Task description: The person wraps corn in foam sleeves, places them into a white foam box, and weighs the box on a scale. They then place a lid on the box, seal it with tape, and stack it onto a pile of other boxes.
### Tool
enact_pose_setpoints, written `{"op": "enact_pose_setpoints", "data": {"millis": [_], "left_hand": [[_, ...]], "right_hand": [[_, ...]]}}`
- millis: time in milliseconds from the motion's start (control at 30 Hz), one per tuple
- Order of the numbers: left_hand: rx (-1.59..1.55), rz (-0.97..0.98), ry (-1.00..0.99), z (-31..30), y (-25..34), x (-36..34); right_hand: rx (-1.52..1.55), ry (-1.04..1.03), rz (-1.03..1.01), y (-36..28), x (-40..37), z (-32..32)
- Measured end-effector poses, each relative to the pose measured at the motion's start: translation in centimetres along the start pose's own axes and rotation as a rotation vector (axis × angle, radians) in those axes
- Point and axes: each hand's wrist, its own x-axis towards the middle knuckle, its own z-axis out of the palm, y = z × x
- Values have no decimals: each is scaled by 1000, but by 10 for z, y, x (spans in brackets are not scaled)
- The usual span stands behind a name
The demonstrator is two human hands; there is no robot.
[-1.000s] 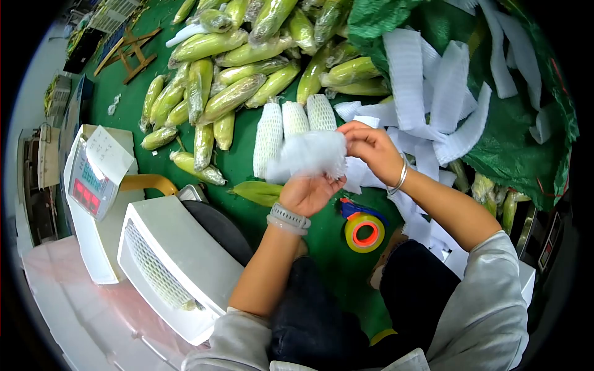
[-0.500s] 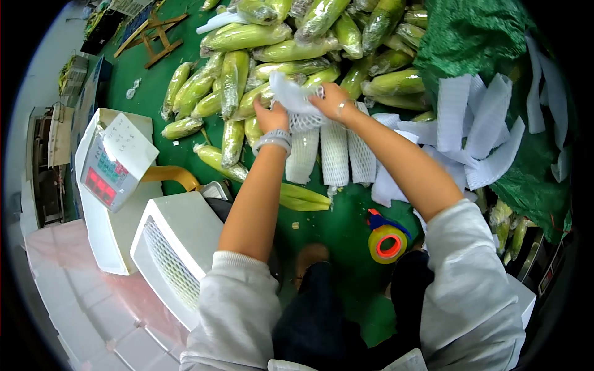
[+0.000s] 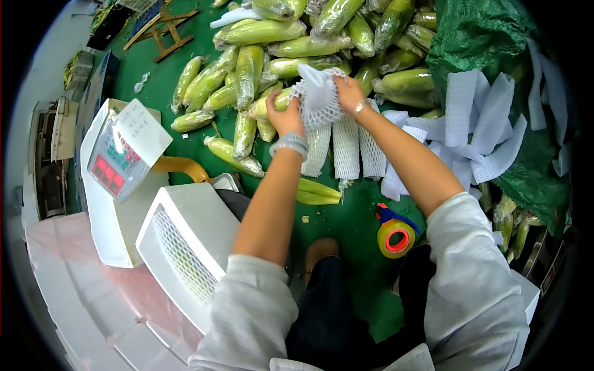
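Note:
A white foam net sleeve (image 3: 322, 102) is spread between my two hands, bunched at its top and widened in the middle. My left hand (image 3: 288, 117) pinches its left edge, while my right hand (image 3: 351, 96) grips the upper right edge. Whether anything sits inside the sleeve is hard to make out. Just below lie three net-covered cobs (image 3: 345, 151) side by side on the green floor. Film-wrapped corn cobs (image 3: 249, 77) are heaped beyond my hands. A loose green husk leaf (image 3: 317, 191) lies nearer to me.
Flat white foam sleeves (image 3: 461, 114) lie on a green woven sack (image 3: 479, 37) at right. A tape dispenser (image 3: 395, 238) rests near my feet. To the left stand a digital scale (image 3: 120, 157), a yellow-handled tool (image 3: 182, 166) and a white foam box (image 3: 185, 216) holding net-covered items.
The sleeve has been pulled wider and its mesh faces me more. My right hand has risen slightly. The whole view has shifted, so the surroundings appear further right.

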Motion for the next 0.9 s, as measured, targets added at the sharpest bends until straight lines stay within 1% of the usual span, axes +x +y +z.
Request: {"op": "enact_pose_setpoints", "data": {"millis": [33, 100, 133, 167, 200, 233, 267, 300, 333, 367, 433, 467, 500, 533, 567, 600, 633, 667, 700, 733, 767, 800, 833, 900], "left_hand": [[-84, -59, -12, 1, 19, -20], [-270, -227, -79, 0, 63, -58], [-341, -305, -148, -5, 78, -71], [-452, -329, -207, -5, 98, -90], [-509, -379, -301, -8, 121, -110], [-649, -503, -354, -10, 131, -125], [-736, -550, -511, -11, 141, -144], [-651, -624, -565, -16, 167, -174], [-605, -702, -624, -19, 209, -207], [-628, -727, -613, -21, 239, -238], [-518, -719, -674, -35, 284, -287], [-539, -731, -731, -44, 293, -304], [-567, -749, -778, -55, 300, -320], [-514, -716, -789, -65, 307, -336], [-472, -691, -778, -77, 310, -351], [-338, -470, -791, -90, 301, -360], [30, 88, -711, -110, 297, -375], [350, 331, -610, -131, 291, -382], [691, 547, -509, -155, 285, -389], [757, 552, -424, -177, 276, -396], [820, 576, -348, -198, 269, -400], [892, 495, -285, -218, 260, -405], [1025, 465, -231, -239, 247, -403], [-206, -52, -76, -268, 256, -407]], "right_hand": [[167, -77, 47, 0, -7, -10], [365, -220, 39, -36, -41, -43], [331, -264, 87, -54, -55, -60], [295, -301, 129, -74, -72, -73], [183, -319, -20, -99, -92, -81], [66, -322, -180, -122, -114, -91], [36, -312, -253, -137, -134, -96], [5, -302, -322, -145, -155, -98], [-41, -292, -228, -147, -178, -102], [-83, -277, -132, -152, -200, -109], [39, -386, 51, -201, -262, -127], [26, -382, 23, -210, -282, -131], [423, -482, 188, -215, -302, -134], [813, -576, 377, -220, -324, -139], [775, -594, 406, -225, -346, -143], [969, -733, 503, -227, -369, -144], [1168, -866, 621, -228, -390, -137], [1028, -987, 606, -224, -399, -124], [949, -955, 657, -219, -416, -119], [925, -974, 704, -222, -439, -105], [686, -867, 636, -232, -460, -83], [455, -756, 544, -244, -478, -58], [234, -636, 440, -253, -491, -35], [151, -738, 679, -236, -492, 15]]}}
